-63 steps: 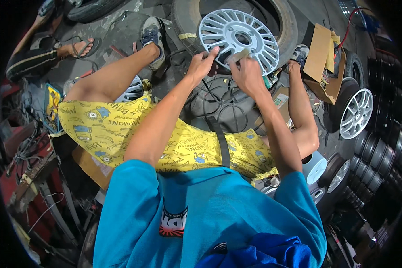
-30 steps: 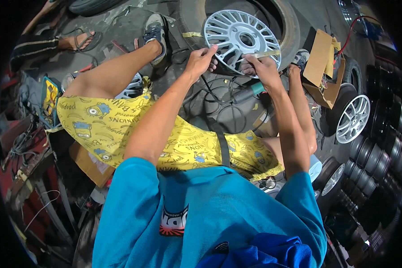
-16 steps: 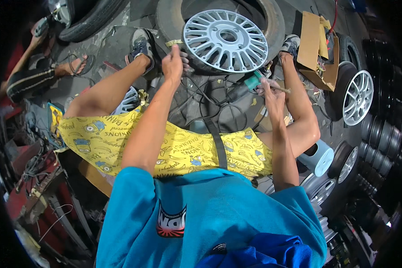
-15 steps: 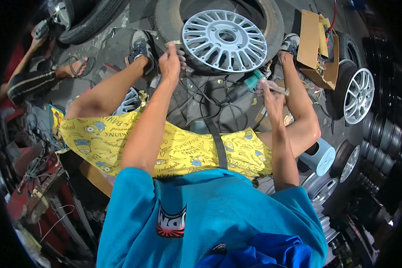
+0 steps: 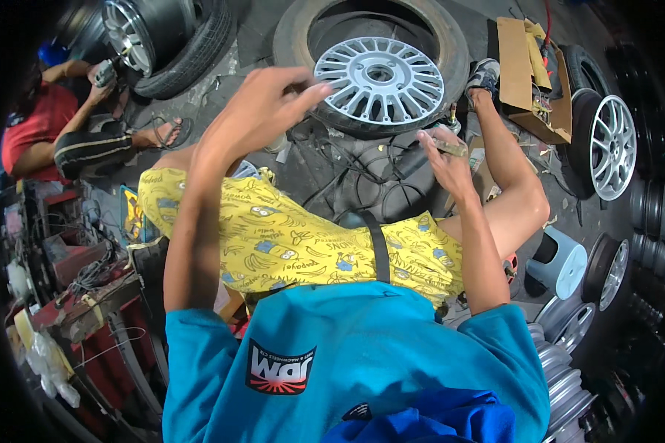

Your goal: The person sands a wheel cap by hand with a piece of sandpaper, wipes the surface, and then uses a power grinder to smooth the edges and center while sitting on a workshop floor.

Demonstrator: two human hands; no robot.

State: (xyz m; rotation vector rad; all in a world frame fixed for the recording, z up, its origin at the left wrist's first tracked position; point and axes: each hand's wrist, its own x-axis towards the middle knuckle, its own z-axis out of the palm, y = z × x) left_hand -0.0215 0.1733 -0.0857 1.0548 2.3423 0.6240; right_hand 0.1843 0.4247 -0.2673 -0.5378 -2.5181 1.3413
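Observation:
My left hand is raised in front of the wheel's left side, with fingers loosely bent and apart; I see nothing in it. My right hand grips a short, pale brown stick-like piece, its exact kind unclear. Ahead of both hands, a silver multi-spoke wheel face rests tilted on a large worn tyre. Black cable is tangled on the floor between my legs. Close to the right hand lies a dark cylindrical object.
At the far left, a person in a red shirt holds a power tool at another wheel. On the right stand an open cardboard box, a silver-spoked wheel and a light blue stool. Metal scrap crowds the left.
My left hand has risen closer and no longer shows the pale piece it held. The teal object beside my right hand is out of sight. My view has shifted, showing more of the other person.

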